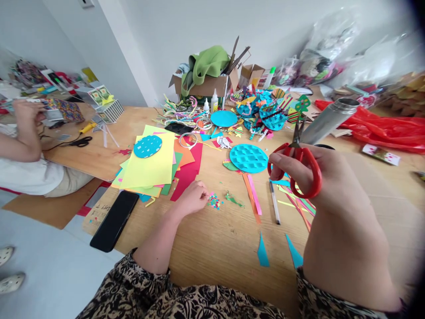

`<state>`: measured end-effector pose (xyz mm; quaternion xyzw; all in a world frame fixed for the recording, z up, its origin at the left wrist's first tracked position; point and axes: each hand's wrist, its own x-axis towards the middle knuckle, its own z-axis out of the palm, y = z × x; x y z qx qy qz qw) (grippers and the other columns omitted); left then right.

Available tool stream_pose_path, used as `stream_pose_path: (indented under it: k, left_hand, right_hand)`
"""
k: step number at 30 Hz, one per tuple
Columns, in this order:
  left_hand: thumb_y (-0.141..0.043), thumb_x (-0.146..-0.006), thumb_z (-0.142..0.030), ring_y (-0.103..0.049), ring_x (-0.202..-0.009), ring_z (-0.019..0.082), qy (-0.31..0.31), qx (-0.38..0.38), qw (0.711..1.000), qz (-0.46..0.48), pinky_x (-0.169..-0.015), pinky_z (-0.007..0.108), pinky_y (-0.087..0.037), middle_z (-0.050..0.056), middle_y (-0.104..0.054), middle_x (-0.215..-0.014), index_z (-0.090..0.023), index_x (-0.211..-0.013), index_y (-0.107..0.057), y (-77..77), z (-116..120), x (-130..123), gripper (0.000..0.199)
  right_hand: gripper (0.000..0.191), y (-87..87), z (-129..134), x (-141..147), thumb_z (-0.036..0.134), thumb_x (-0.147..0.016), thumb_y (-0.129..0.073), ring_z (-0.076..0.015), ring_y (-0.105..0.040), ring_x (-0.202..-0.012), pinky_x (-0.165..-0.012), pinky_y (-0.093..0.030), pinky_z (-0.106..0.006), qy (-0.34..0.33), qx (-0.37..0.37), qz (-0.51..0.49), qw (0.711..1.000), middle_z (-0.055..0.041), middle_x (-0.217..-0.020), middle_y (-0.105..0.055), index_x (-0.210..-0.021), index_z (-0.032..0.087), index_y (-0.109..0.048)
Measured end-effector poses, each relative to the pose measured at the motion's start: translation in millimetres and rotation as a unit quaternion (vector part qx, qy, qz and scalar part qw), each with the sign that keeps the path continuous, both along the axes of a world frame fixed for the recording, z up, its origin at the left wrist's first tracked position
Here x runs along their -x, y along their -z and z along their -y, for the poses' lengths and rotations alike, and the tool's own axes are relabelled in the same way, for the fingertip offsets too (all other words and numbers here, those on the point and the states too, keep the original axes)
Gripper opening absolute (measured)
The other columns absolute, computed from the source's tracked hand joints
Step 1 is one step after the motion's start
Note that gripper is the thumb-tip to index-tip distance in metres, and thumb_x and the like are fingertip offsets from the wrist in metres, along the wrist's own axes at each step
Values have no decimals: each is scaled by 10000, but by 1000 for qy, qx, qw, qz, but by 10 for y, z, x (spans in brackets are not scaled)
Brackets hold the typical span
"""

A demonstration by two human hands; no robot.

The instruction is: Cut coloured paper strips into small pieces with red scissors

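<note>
My right hand point(327, 177) is raised over the right side of the table, closed around red-handled scissors point(308, 179) whose blades point up and away from me. Low at the table's middle, my left hand point(193, 197) has its fingertips pinched together at the edge of a small pile of colourful paper dots point(215, 201); whatever is between them is too small to make out. A green paper scrap point(234, 199) lies just right of the dots. Beyond it sits a blue textured disc point(249, 158). Orange and pink paper strips point(254, 193) and a pen point(274, 202) lie between my hands.
Stacked coloured paper point(146, 170) bears a dotted blue oval point(148, 146) at left, near a black phone point(114, 221). Two blue offcuts point(262, 251) lie close to me. A metal flask point(328, 120) stands behind my right hand. Another person's arm point(25, 130) is at far left.
</note>
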<state>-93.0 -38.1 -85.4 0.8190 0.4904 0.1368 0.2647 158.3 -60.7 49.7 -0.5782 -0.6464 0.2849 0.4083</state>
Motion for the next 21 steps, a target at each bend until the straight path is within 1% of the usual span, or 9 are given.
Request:
stream_pose_path:
  k: [4, 9, 11, 13, 15, 16, 18, 19, 21]
  left_hand:
    - [-502, -766, -112, -585, -767, 148, 1, -5, 1000, 12, -686, 246, -439, 51, -623, -812, -168, -625, -641, 18, 19, 14, 206]
    - [-542, -775, -165, -571, -787, 162, 0, -40, 999, 20, -693, 265, -438, 50, -621, -804, -176, -666, -664, 20, 21, 10, 163]
    - [-548, -782, -180, -566, -804, 168, -16, -59, 998, 22, -733, 283, -442, 47, -613, -796, -179, -686, -668, 18, 13, -4, 154]
    - [-547, -785, -177, -560, -846, 177, -45, -88, 995, 18, -788, 305, -442, 47, -607, -827, -183, -732, -671, 21, 4, -21, 135]
    - [-548, -780, -155, -547, -895, 186, -59, -125, 990, 14, -835, 324, -438, 50, -602, -874, -184, -797, -668, 37, -6, -34, 124]
    - [-548, -775, -139, -540, -908, 189, -60, -143, 988, 13, -846, 329, -438, 51, -600, -888, -182, -822, -663, 51, -12, -38, 132]
    - [-542, -763, -102, -529, -907, 193, -60, -173, 983, 13, -838, 329, -447, 55, -601, -894, -176, -843, -655, 87, -30, -39, 157]
    - [-537, -759, -88, -526, -900, 196, -63, -183, 981, 11, -829, 329, -452, 57, -605, -892, -173, -838, -652, 106, -41, -36, 164]
    - [-526, -750, -62, -527, -890, 200, -76, -199, 977, 5, -822, 330, -457, 60, -613, -888, -168, -835, -651, 139, -64, -27, 184]
  right_hand:
    - [323, -1, 29, 4, 445, -793, -617, -93, -496, -443, -406, -343, -215, 17, 10, 8, 1000, 1, -558, -613, -604, 184, -601]
    - [300, 2, 65, -33, 433, -804, -612, -113, -522, -463, -412, -348, -230, 20, -8, 10, 1000, -9, -588, -627, -616, 199, -609]
    - [279, 7, 61, -35, 433, -799, -606, -117, -521, -461, -421, -360, -232, 8, -7, 27, 1000, -8, -579, -624, -655, 194, -614]
    - [261, 38, 22, 1, 426, -793, -592, -115, -516, -456, -430, -372, -230, -28, 12, 57, 998, -5, -572, -622, -700, 183, -617]
    - [228, 118, -65, 84, 376, -791, -575, -113, -519, -470, -444, -372, -222, -87, 46, 108, 989, -3, -574, -617, -695, 172, -609]
    - [185, 180, -128, 143, 328, -786, -575, -120, -549, -516, -476, -384, -219, -108, 58, 146, 982, -7, -598, -628, -700, 168, -612]
    - [129, 339, -279, 277, 254, -780, -557, -144, -598, -612, -511, -380, -216, -136, 82, 255, 954, -28, -673, -659, -721, 163, -627]
    - [128, 427, -357, 345, 246, -788, -548, -161, -618, -668, -529, -383, -218, -155, 99, 309, 933, -46, -746, -681, -790, 161, -643]
    - [151, 596, -494, 465, 221, -756, -590, -194, -636, -708, -540, -380, -229, -168, 107, 338, 920, -89, -810, -698, -860, 137, -660]
